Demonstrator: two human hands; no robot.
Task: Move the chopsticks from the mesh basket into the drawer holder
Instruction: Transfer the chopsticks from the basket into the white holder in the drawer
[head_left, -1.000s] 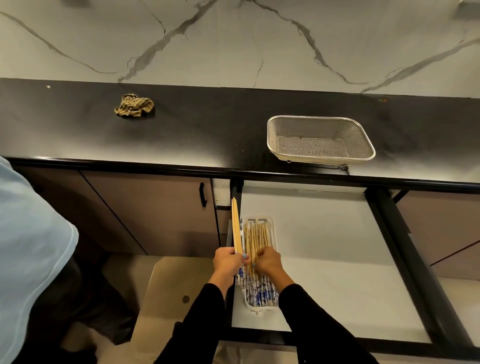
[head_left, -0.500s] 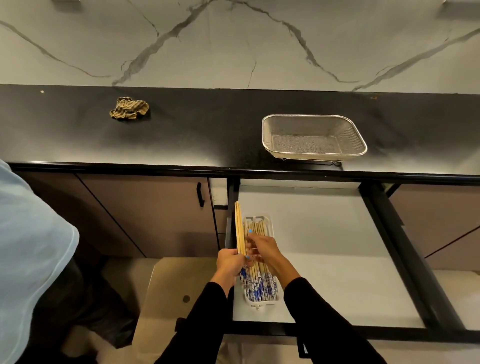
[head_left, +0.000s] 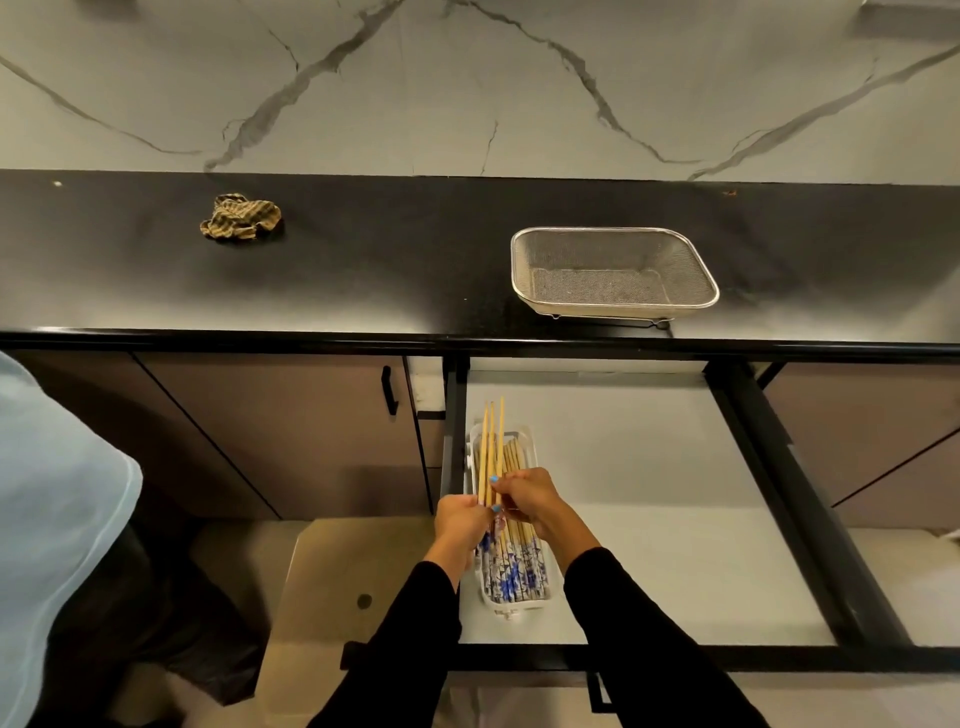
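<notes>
A small bundle of chopsticks (head_left: 491, 447) is held in the grip of the left hand (head_left: 461, 519), which is closed around the sticks near their lower half, so that the pale wooden tips are pointed up and away, raised above the holder. The right hand (head_left: 530, 501) is set just beside the left, touching it, with its fingers (head_left: 501, 483) curled onto the same bundle; whether its grip is fully closed on a stick cannot be told, since the fingertips are crowded together. Both forearms are covered by black sleeves (head_left: 623, 623).

Directly beneath the hands, a white drawer holder (head_left: 519, 605) is seen, lying lengthwise along the left side of the open drawer (head_left: 649, 493). More chopsticks are already laid flat in it, their blue-and-white patterned ends (head_left: 511, 574) turned toward the person and their wooden tips toward the cabinet.

Above the drawer, on the black worktop (head_left: 389, 270), the mesh basket (head_left: 615, 270) is stood near the front edge, well apart from the hands; no chopsticks are seen in it. A crumpled striped cloth (head_left: 240, 217) is left farther along the worktop to the left. A marble-patterned wall (head_left: 467, 83) is seen behind. At the left edge, a light blue garment (head_left: 47, 509) of another person is partly seen.
</notes>
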